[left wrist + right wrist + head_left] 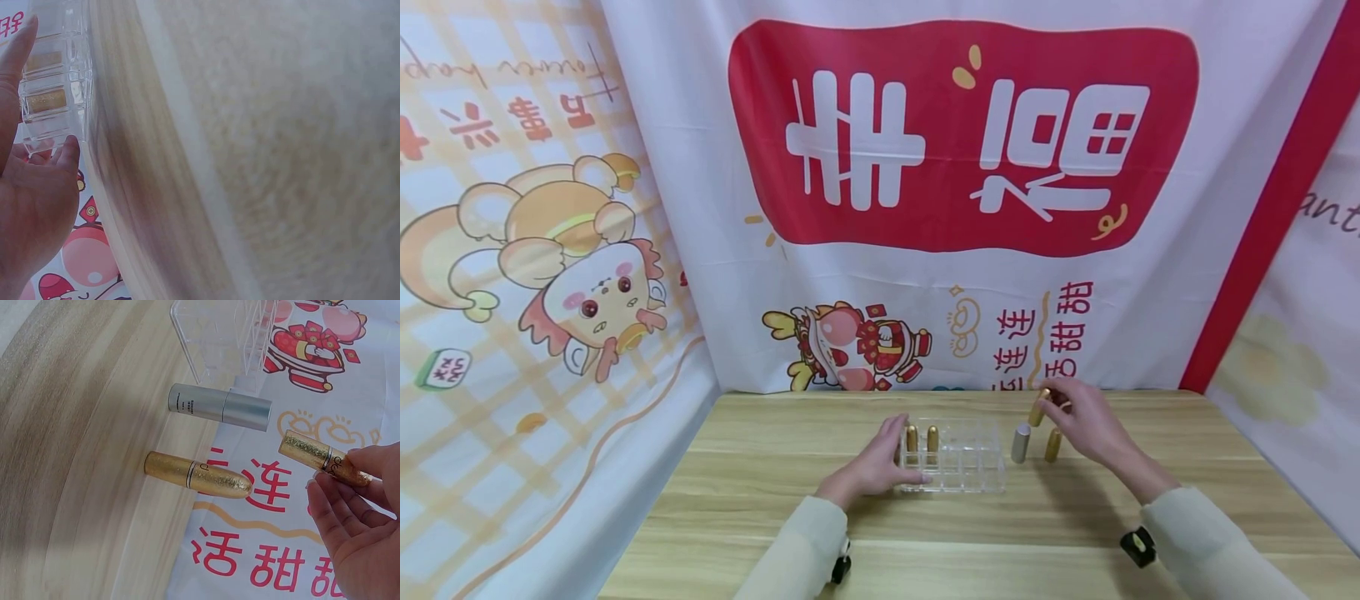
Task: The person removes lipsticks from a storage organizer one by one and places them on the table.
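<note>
A clear divided lipstick organizer (972, 468) stands on the table, with two gold lipsticks (932, 439) upright in its back left compartments. My left hand (880, 462) holds the organizer's left end, thumb along the front and fingers at the back. Right of it, my right hand (1086, 421) pinches a gold lipstick (306, 450) between thumb and fingers, raised above the tabletop. Beneath that hand a silver lipstick tube (219, 407) and another bullet-shaped gold lipstick (197, 475) stand upright, apart from each other. The left wrist view shows the organizer only in part.
The wood-grain table (737, 517) ends at a white hanging cloth (685, 167) printed with red characters and cartoon figures. More printed cloth (490, 350) hangs along the left side. Dark wrist straps (1138, 547) show at the sleeves.
</note>
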`<state>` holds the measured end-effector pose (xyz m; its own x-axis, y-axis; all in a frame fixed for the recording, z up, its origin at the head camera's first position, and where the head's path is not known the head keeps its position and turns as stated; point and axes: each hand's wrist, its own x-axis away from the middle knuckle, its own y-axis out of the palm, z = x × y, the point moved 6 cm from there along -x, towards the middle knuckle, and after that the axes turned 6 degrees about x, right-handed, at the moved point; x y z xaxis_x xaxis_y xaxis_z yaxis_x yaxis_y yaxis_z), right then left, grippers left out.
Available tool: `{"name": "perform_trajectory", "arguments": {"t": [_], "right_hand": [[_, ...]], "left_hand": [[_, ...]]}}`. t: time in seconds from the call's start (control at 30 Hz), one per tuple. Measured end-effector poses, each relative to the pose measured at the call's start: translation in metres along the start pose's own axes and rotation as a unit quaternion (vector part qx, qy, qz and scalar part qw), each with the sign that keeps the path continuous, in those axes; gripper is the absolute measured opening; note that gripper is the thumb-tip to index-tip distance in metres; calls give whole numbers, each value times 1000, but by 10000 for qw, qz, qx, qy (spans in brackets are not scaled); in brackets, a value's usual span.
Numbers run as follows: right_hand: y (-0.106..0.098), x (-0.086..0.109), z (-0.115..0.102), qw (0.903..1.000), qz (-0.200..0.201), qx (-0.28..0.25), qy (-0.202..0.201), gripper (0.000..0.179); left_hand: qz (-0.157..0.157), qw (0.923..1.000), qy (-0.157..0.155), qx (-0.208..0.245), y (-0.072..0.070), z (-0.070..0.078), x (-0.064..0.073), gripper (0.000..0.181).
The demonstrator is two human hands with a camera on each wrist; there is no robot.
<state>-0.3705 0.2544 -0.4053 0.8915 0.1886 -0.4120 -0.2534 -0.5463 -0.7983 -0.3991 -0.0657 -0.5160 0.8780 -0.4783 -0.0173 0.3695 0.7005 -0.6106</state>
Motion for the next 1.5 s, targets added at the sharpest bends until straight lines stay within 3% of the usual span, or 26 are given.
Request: {"name": "perform_trajectory", "arguments": {"t": [1.5], "right_hand": [[-17, 10, 25, 9996, 137, 129, 200, 22]], "left_hand": [[-10, 10000, 54, -44, -1, 1, 0, 119]]}}
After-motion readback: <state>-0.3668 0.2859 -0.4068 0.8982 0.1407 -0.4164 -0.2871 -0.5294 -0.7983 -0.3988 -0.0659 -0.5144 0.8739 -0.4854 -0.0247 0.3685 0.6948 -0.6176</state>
